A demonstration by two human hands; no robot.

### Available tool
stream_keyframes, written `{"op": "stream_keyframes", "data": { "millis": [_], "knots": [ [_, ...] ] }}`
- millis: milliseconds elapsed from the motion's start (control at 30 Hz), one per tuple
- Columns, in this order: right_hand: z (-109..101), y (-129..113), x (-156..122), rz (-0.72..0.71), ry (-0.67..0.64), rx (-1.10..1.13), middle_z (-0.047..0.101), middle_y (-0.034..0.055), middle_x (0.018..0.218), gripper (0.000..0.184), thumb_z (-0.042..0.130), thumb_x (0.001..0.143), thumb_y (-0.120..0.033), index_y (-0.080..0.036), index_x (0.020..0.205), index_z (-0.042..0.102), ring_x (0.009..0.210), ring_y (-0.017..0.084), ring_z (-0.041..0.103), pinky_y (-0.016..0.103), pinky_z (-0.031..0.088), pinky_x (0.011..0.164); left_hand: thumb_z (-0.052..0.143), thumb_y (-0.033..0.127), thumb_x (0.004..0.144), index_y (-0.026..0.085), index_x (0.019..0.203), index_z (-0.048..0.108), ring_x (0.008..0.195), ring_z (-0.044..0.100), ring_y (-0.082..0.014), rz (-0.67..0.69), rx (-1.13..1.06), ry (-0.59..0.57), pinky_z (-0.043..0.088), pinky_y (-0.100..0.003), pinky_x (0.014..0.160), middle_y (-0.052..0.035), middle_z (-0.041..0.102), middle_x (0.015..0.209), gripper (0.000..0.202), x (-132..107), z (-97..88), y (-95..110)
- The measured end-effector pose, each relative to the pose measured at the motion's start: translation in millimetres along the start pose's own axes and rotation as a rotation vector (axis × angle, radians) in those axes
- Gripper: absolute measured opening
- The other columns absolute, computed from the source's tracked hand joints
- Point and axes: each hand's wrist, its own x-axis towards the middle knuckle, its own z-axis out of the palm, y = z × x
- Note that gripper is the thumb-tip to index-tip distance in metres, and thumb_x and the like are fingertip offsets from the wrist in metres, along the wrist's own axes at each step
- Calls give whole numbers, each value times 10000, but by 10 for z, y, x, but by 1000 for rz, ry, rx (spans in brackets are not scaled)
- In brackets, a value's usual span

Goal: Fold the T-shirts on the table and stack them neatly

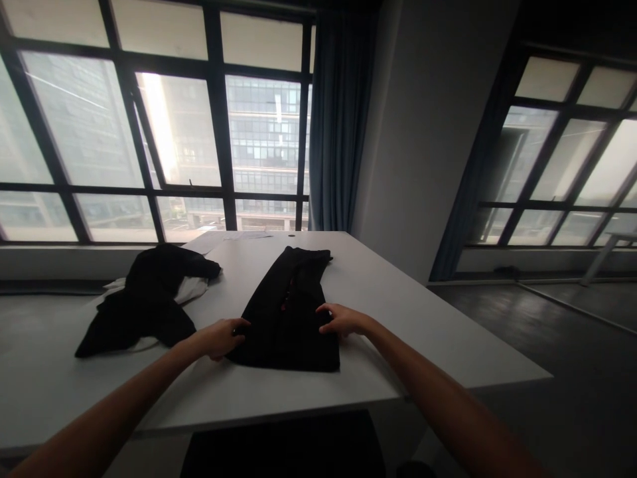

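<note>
A black garment [293,345] lies mid-table [418,332], apparently smoothed flat; left hand [221,338] and right hand [346,320] meet its sides, though I can't tell whether they grip. Table-left, dark clothes [149,292] remain rumpled.

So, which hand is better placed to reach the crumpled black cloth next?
Probably the left hand: it is nearer the crumpled black cloth; the right hand is at the right edge of the flatter black cloth.

- Surface [398,312] is leaving passage right of the black cloth [298,338].
- Dark heap [154,285] is blocking the left.
- Left grip [220,338] is plugging the gap's near end.
</note>
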Motion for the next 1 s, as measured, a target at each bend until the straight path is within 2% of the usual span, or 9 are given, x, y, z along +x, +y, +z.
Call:
{"op": "stream_keyframes", "data": {
  "millis": [100,233,433,500,600,667,733,800,1000],
  "knots": [
    [-81,-35,-74,13,29,11,639,23,890,617,697,776,-160,-218,1360,507,573,82,555,199,461,523,459,259,859,139,1396,499,419,544,-118,39,-32,-60,419,-191,400,18,576,583,551,-48,17,31],
    [-333,-27,-239,-12,110,-24,618,4,813,466,666,797,-174,-197,1257,592,504,47,475,177,408,483,482,351,886,118,1414,476,419,520,-138,137,-90,-181,401,-208,426,58,483,451,577,-220,150,235],
    [-586,91,-268,261,-284,-262,698,52,730,539,636,867,-457,-159,1309,558,494,132,611,213,434,487,515,641,846,146,1212,627,433,467,-118,309,-194,-574,372,-225,445,26,561,528,626,-185,108,417],
    [-613,87,-159,289,-215,-309,722,87,737,539,593,889,-516,-131,1265,587,528,150,642,223,459,518,480,693,839,145,1112,672,434,434,-111,369,-175,-496,353,-229,451,28,539,515,642,-21,16,400],
    [-598,25,66,148,55,-443,747,114,890,421,589,901,-487,-155,1144,677,703,190,704,276,521,660,471,632,876,163,964,719,554,515,-135,489,-79,-73,424,-251,553,-2,592,611,538,238,-41,408],
    [-549,-21,221,-25,240,-555,731,104,1060,375,605,893,-451,-207,1163,693,915,231,703,306,522,785,512,518,895,187,1009,730,733,605,-167,605,7,94,480,-274,699,-42,678,843,412,353,11,458],
    [-478,-43,357,-168,335,-621,670,91,1228,423,620,879,-440,-258,1259,656,1081,255,650,318,499,884,516,415,912,223,1166,694,875,634,-188,703,70,121,486,-294,816,-61,679,1038,365,418,115,530],
    [-401,-34,458,-212,312,-660,604,100,1324,478,632,868,-435,-272,1318,623,1150,269,612,324,480,934,505,363,922,242,1242,658,923,641,-200,752,122,109,483,-308,855,-67,666,1078,375,453,230,600],
    [-306,48,528,-176,231,-728,585,125,1334,478,637,858,-447,-268,1300,647,1153,310,606,361,480,939,549,289,892,228,943,712,891,645,-211,815,227,29,479,-295,803,-43,690,984,181,528,340,716]
  ]
}}
